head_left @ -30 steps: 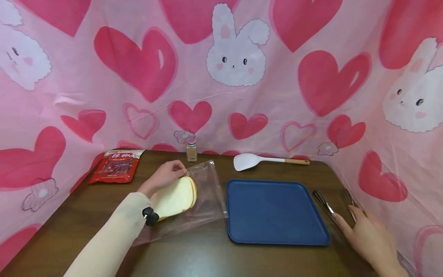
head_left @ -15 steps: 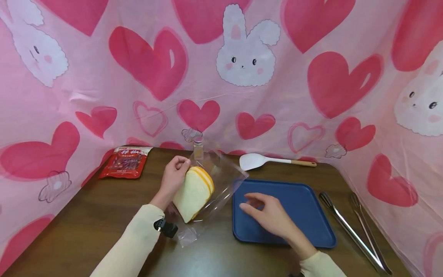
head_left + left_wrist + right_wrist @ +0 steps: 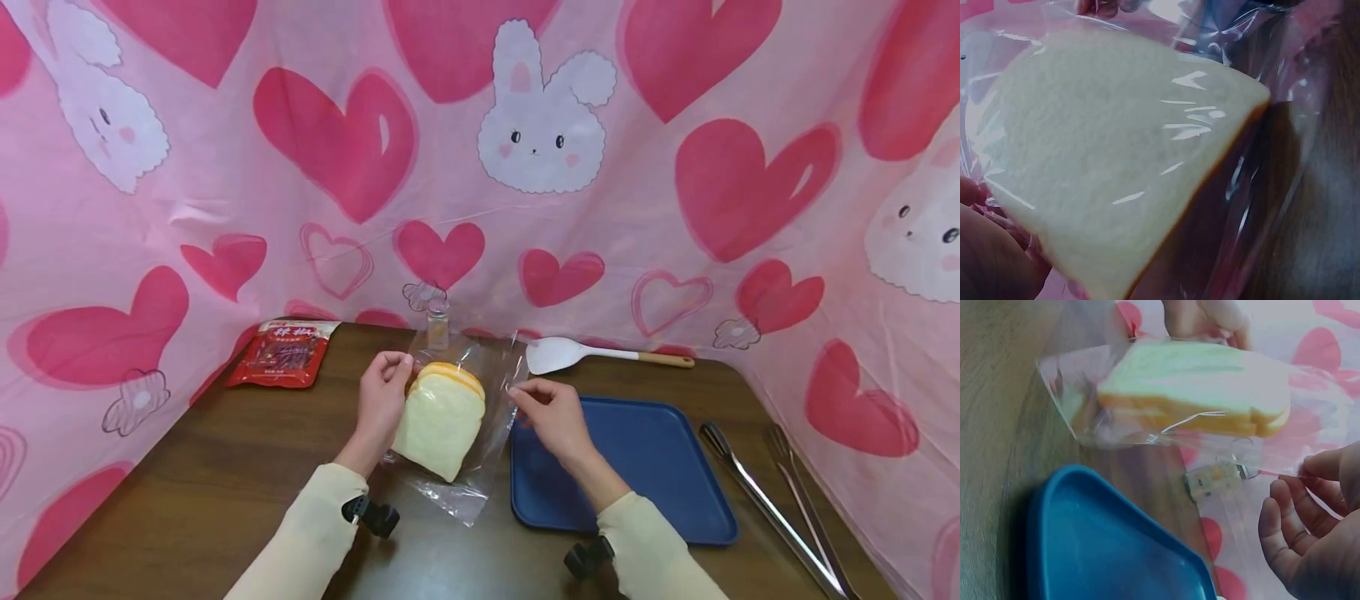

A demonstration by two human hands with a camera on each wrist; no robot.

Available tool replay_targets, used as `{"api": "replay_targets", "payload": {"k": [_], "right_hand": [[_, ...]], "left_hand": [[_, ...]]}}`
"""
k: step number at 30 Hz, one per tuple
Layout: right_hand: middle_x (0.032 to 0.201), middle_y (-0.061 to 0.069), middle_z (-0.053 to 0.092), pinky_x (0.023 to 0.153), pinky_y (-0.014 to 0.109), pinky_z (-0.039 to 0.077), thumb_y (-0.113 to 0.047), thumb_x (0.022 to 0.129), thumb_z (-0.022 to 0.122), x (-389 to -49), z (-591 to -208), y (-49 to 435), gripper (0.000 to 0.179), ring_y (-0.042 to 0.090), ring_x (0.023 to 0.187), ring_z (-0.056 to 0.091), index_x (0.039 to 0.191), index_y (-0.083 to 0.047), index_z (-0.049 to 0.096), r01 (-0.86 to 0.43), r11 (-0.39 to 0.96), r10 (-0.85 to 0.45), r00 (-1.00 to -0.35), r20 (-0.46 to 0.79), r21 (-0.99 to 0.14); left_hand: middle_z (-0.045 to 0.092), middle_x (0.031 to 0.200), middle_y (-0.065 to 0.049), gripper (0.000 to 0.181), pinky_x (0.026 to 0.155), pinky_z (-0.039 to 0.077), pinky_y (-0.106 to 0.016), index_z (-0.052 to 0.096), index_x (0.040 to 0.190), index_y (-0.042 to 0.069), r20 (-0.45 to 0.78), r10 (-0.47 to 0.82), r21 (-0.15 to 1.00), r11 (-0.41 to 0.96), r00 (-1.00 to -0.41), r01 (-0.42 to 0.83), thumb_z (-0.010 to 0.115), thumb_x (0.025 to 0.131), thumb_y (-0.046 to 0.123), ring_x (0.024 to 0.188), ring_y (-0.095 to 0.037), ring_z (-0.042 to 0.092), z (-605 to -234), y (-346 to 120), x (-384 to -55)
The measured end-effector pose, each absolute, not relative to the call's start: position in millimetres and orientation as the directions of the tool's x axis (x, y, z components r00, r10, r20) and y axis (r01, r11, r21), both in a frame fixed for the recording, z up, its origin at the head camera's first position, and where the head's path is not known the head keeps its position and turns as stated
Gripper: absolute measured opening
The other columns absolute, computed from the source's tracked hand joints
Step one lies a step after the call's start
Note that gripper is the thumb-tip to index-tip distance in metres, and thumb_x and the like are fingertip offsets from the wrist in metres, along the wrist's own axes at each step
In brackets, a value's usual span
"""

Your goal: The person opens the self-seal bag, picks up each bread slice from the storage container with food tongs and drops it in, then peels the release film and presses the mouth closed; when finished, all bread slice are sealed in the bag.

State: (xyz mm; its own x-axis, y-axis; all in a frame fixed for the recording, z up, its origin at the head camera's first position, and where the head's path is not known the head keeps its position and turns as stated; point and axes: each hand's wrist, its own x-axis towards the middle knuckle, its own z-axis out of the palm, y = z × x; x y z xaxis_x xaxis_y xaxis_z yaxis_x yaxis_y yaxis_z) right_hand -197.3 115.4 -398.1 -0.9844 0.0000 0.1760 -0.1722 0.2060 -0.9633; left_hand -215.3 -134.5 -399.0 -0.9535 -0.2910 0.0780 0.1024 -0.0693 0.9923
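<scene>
Bread slices (image 3: 441,421) with a yellow-brown crust lie inside a clear plastic bag (image 3: 498,417), held up over the table. My left hand (image 3: 382,398) pinches the bag's left side, close against the bread. On the other side, my right hand (image 3: 557,417) pinches the bag's right edge between thumb and index finger, above the blue tray's left part. The right wrist view shows two stacked slices (image 3: 1191,400) within the film, with the right hand's other fingers loosely bent below the bag's edge. In the left wrist view a pale slice (image 3: 1104,144) fills most of the picture behind shiny film.
A blue tray (image 3: 645,467) lies right of the bag, with metal tongs (image 3: 776,508) beside it. Behind stand a small seasoning jar (image 3: 438,327), partly seen through the bag, and a white spatula (image 3: 558,354) with a wooden handle. A red chili packet (image 3: 283,354) lies back left.
My right hand has left the tongs, crossed left over the tray and taken hold of the bag's right edge. My left hand has lifted the bag and bread from the table and tilted them up.
</scene>
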Motion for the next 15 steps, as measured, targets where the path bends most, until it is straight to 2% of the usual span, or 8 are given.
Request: {"api": "replay_targets", "payload": {"k": [6,10,13,15], "right_hand": [[0.082,0.014,0.076,0.07,0.023,0.06,-0.009,0.097,0.075,-195.7,-390.5,122.7,0.016,0.012,0.071,0.07,0.102,0.005,0.078,-0.242,0.207,0.009,-0.969,0.249,-0.948],[0.091,0.019,0.079,0.076,0.023,0.062,-0.012,0.099,0.075,-195.7,-380.9,126.5,0.019,0.009,0.075,0.072,0.106,0.006,0.078,-0.296,0.199,-0.019,-0.954,0.298,-0.934],[0.094,0.021,0.079,0.078,0.025,0.063,-0.009,0.099,0.074,-194.1,-372.4,128.7,0.019,0.009,0.077,0.074,0.108,0.008,0.076,-0.334,0.159,-0.032,-0.942,0.334,-0.929],[0.093,0.018,0.079,0.077,0.023,0.063,-0.008,0.098,0.074,-192.5,-367.2,129.0,0.019,0.009,0.077,0.074,0.109,0.008,0.076,-0.361,0.14,-0.034,-0.932,0.36,-0.922]], "left_hand": [[0.076,0.085,0.009,0.017,0.076,0.057,-0.022,0.061,0.112,-0.003,0.109,-0.306,0.983,-0.105,-0.946,0.148,0.061,0.108,0.014,0.08,-0.005,0.07,-393.8,-146.2,-206.1],[0.077,0.091,0.008,0.018,0.081,0.061,-0.021,0.063,0.115,-0.003,0.12,-0.284,0.986,-0.082,-0.951,0.148,0.062,0.107,0.014,0.084,-0.004,0.072,-385.1,-152.1,-195.6],[0.079,0.098,0.0,0.019,0.084,0.061,-0.02,0.064,0.116,-0.002,0.151,-0.277,0.986,-0.025,-0.949,0.164,0.063,0.107,0.014,0.087,-0.005,0.073,-378.8,-155.2,-187.5],[0.079,0.105,-0.005,0.019,0.086,0.06,-0.019,0.066,0.117,-0.001,0.167,-0.275,0.986,0.023,-0.947,0.167,0.064,0.107,0.015,0.089,-0.005,0.073,-375.8,-158.3,-182.2]]}}
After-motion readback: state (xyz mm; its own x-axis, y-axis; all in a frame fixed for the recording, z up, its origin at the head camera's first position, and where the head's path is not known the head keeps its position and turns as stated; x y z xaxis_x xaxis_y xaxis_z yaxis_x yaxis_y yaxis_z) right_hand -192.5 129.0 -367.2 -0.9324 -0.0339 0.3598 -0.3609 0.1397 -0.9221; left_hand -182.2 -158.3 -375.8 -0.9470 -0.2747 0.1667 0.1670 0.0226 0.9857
